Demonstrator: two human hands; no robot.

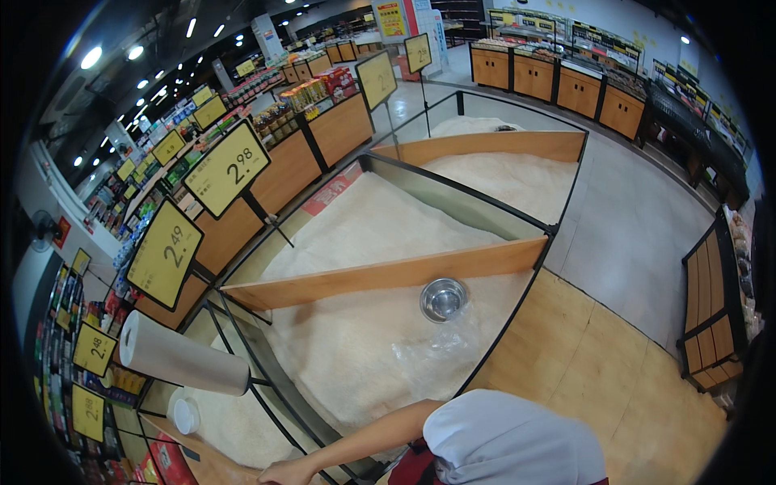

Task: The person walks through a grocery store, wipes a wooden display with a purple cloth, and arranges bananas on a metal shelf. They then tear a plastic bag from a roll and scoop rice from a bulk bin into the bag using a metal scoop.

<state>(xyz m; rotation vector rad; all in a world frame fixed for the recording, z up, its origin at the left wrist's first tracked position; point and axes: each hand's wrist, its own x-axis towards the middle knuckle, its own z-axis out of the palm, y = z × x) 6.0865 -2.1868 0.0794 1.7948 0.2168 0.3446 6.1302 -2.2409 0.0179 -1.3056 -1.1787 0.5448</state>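
My bare right arm, in a white short sleeve, reaches left along the bottom of the view. My right hand (288,473) lies at the bottom edge, partly cut off, close to the black frame of a bin; its fingers and anything in them cannot be made out. My left hand is out of view. Before me is a bin of white grain, apparently rice (339,357). A round metal bowl (444,300) rests on the grain by a wooden divider (388,276), with a clear plastic bag (439,348) just below it.
More grain bins (376,224) lie beyond the divider. At left, a large white roll (182,354) stands tilted over a bin that holds a white tub (185,416). Yellow price signs (227,168) rise on posts. Wooden counters (573,91) stand farther off, and a slatted display stand (706,309) at right.
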